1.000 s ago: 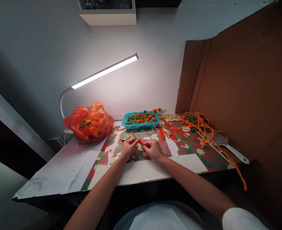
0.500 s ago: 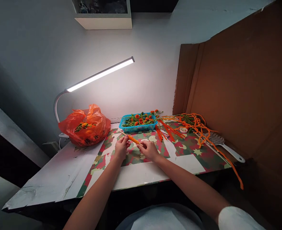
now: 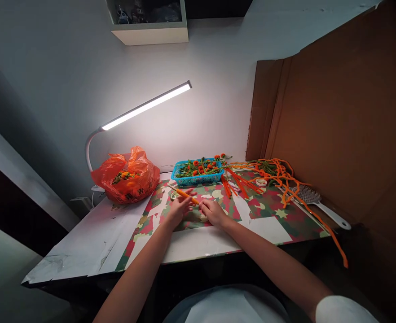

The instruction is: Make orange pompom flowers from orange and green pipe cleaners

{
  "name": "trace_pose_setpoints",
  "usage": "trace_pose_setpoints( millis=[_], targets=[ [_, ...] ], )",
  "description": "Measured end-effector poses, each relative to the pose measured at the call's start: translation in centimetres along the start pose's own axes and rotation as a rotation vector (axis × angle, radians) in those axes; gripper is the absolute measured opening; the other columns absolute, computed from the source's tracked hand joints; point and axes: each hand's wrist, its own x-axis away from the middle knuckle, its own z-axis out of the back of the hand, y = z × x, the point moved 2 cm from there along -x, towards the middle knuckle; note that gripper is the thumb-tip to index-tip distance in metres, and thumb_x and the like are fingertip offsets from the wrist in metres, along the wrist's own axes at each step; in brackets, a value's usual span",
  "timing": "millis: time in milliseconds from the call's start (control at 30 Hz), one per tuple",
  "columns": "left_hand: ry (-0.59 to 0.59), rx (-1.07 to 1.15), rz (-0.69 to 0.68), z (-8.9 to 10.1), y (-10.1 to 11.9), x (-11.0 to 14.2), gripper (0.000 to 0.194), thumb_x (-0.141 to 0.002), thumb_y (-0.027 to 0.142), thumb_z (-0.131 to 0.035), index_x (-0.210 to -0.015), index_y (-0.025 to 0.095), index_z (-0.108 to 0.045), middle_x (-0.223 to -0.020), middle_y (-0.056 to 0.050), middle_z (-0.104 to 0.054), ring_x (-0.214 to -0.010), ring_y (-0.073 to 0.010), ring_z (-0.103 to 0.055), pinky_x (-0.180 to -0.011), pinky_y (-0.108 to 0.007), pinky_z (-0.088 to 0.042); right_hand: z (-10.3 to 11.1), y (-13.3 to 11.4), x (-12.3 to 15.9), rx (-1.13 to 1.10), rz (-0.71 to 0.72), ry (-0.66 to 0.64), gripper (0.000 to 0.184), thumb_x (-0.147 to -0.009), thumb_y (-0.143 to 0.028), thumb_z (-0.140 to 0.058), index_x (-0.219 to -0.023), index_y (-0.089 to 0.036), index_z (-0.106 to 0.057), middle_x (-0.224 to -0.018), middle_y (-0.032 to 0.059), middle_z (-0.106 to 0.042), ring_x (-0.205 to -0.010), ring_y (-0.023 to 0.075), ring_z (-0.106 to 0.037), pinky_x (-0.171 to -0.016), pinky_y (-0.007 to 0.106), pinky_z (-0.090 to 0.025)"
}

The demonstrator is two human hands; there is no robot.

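A thin stick wrapped in orange fuzzy material (image 3: 182, 194) slants over the table, its bare tip pointing up and left. My right hand (image 3: 213, 212) pinches the lower right end between thumb and fingers. Beside the wrapped part is my left hand (image 3: 178, 211), its fingers apart and crossing close to the stick; whether they touch it is hard to see. A small round roll (image 3: 174, 196), perhaps tape, lies on the tabletop behind my left hand, partly hidden by the stick and hand.
Behind my hands stands a blue basket (image 3: 198, 180) of orange flowers. An orange plastic bag (image 3: 140, 181) sits left beneath a lit lamp (image 3: 147, 106). Orange fuzzy strips (image 3: 241, 181), tangled orange cord (image 3: 282, 172) and a white-handled brush (image 3: 329, 215) lie right, near a cardboard wall (image 3: 336, 112).
My left hand has loosened from the upper part of the stick and its fingers have spread. My right hand keeps its pinch. The view has shifted slightly.
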Motion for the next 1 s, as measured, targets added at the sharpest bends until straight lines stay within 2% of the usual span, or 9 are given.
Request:
trace_pose_setpoints(
  millis=[67, 167, 267, 567, 767, 900, 1000],
  targets=[
    [-0.037, -0.094, 0.039, -0.1, -0.5, 0.2, 0.051, -0.054, 0.03, -0.083, -0.1, 0.017, -0.065, -0.093, -0.008, -0.069, -0.065, -0.0122, -0.062, -0.053, -0.019, -0.047, 0.0, -0.1, 0.1, 0.016, 0.01, -0.013, 0.026, -0.089, -0.022, -0.041, -0.068, -0.016, -0.056, -0.059, -0.0018, -0.053, -0.059, 0.0109, -0.047, -0.055, 0.022, -0.03],
    [-0.021, -0.137, 0.045, 0.3, -1.0, 0.1, 0.047, -0.052, 0.028, -0.084, -0.094, 0.014, -0.066, -0.08, -0.006, -0.068, -0.067, -0.0138, -0.063, -0.06, -0.022, -0.049, 0.2, -0.1, 0.2, 0.062, 0.02, -0.043, 0.028, -0.09, -0.022, -0.039, -0.067, -0.016, -0.054, -0.059, -0.0019, -0.052, -0.057, 0.0106, -0.046, -0.054, 0.022, -0.029],
    [-0.004, -0.157, 0.051, 0.7, -1.2, -0.1, 0.046, -0.051, 0.029, -0.084, -0.09, 0.013, -0.066, -0.076, -0.005, -0.067, -0.065, -0.0141, -0.063, -0.062, -0.025, -0.05, 0.6, -0.2, 0.3, 0.103, 0.048, -0.082, 0.027, -0.089, -0.022, -0.04, -0.067, -0.016, -0.055, -0.061, -0.0018, -0.053, -0.058, 0.0105, -0.045, -0.054, 0.022, -0.029],
    [0.098, -0.12, 0.081, 0.6, 0.5, 0.0, 0.044, -0.046, 0.027, -0.087, -0.081, 0.012, -0.065, -0.072, -0.004, -0.067, -0.061, -0.0131, -0.064, -0.059, -0.023, -0.051, 2.4, -0.8, 0.2, 0.162, 0.089, -0.137, 0.028, -0.09, -0.025, -0.04, -0.072, -0.02, -0.062, -0.068, -0.0008, -0.058, -0.064, 0.0121, -0.049, -0.058, 0.021, -0.032],
    [0.143, -0.074, 0.045, 1.2, 1.3, -0.3, 0.046, -0.041, 0.026, -0.088, -0.077, 0.011, -0.064, -0.07, -0.004, -0.068, -0.061, -0.0139, -0.065, -0.063, -0.024, -0.053, 3.4, 0.6, -0.1, 0.186, 0.011, -0.14, 0.026, -0.088, -0.029, -0.045, -0.075, -0.019, -0.065, -0.061, -0.0021, -0.055, -0.057, 0.0109, -0.046, -0.055, 0.021, -0.031],
    [0.166, -0.064, 0.031, 1.2, 1.4, -0.4, 0.045, -0.04, 0.025, -0.089, -0.076, 0.011, -0.064, -0.067, -0.003, -0.068, -0.061, -0.0139, -0.065, -0.065, -0.025, -0.054, 4.1, 1.3, -0.3, 0.132, -0.021, -0.167, 0.024, -0.087, -0.03, -0.047, -0.075, -0.019, -0.065, -0.054, -0.0044, -0.05, -0.045, 0.0083, -0.042, -0.048, 0.02, -0.029],
    [0.173, -0.061, 0.025, 0.9, 1.5, -0.3, 0.045, -0.04, 0.024, -0.088, -0.076, 0.01, -0.065, -0.067, -0.004, -0.068, -0.061, -0.0143, -0.066, -0.066, -0.026, -0.054, 4.3, 1.5, -0.4, 0.069, -0.053, -0.181, 0.023, -0.085, -0.031, -0.049, -0.074, -0.019, -0.064, -0.052, -0.0055, -0.048, -0.041, 0.0078, -0.046, -0.045, 0.019, -0.03]
  ],
)
